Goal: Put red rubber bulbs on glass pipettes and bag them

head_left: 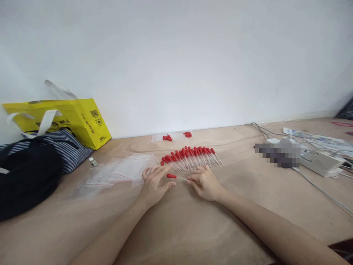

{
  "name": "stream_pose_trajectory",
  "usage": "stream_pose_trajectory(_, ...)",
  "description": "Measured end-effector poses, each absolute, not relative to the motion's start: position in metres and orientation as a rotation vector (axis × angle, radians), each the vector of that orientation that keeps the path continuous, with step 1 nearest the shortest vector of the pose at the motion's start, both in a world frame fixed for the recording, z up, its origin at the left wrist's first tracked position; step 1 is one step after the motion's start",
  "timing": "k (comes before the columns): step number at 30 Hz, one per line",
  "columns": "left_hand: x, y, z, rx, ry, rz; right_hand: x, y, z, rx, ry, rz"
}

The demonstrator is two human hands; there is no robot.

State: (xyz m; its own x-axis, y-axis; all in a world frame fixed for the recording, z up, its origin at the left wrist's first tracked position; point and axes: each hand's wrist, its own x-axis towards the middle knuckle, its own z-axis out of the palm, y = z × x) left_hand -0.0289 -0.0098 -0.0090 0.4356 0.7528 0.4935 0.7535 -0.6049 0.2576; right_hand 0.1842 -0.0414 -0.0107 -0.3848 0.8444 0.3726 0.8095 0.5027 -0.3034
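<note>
Between finger and thumb, my right hand [205,183] pinches the clear tube end of a dropper [171,176], whose red rubber bulb points left. My left hand [156,184] is just left of that bulb, its fingers and thumb spread apart with nothing between them. Just beyond both hands lies a row of droppers [190,155], red bulbs toward the wall and clear tips toward me. Farther back, two small groups of loose red bulbs [167,137] rest on a clear plastic bag [178,136].
Overlapping clear zip bags [121,170] lie to the left, with a small vial [93,161] behind them. A yellow bag [91,123] and a dark striped bag [74,151] stand at far left. Power strips [321,162] and cables [322,189] occupy the right.
</note>
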Motion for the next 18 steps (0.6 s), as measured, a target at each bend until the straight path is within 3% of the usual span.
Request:
stream_pose_trajectory(6,-0.042,0.003,-0.009,-2.245,-1.844,-0.638,0.192,0.006,-0.007,-1.935,-1.684,-0.011)
stream_pose_trajectory(18,-0.051,0.012,-0.018,-2.249,-1.78,-0.632,0.187,0.031,-0.018,-2.047,-1.547,-0.094)
